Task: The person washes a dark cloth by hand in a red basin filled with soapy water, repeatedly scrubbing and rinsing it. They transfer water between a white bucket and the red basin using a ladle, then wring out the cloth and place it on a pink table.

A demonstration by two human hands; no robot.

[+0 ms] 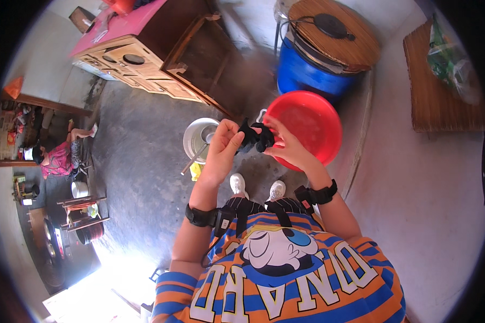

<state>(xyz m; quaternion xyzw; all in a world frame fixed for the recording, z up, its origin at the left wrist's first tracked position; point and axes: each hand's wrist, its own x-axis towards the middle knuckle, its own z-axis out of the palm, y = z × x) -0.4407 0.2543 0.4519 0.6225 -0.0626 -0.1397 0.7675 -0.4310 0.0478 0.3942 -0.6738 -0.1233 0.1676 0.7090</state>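
Observation:
Both my hands hold a bunched piece of black cloth (pixel 250 137) between them at chest height, in front of me. My left hand (pixel 224 149) pinches its left end between thumb and fingers. At its right end, my right hand (pixel 285 143) grips the cloth with curved fingers. Behind my right hand stands a red plastic basin (pixel 311 125) on the floor, with what looks like water in it. A pale bucket (pixel 190 139) stands beyond my left hand, with a long-handled metal ladle (pixel 208 133) at its rim. What kind of cloth item it is, I cannot tell.
A blue barrel (pixel 307 76) with a round wooden lid (pixel 347 44) stands behind the basin. A wooden cabinet (pixel 145 64) is at the upper left. A yellow item (pixel 195 171) lies beside the bucket. A seated person (pixel 60 159) is far left. A wooden board (pixel 432 97) is at right.

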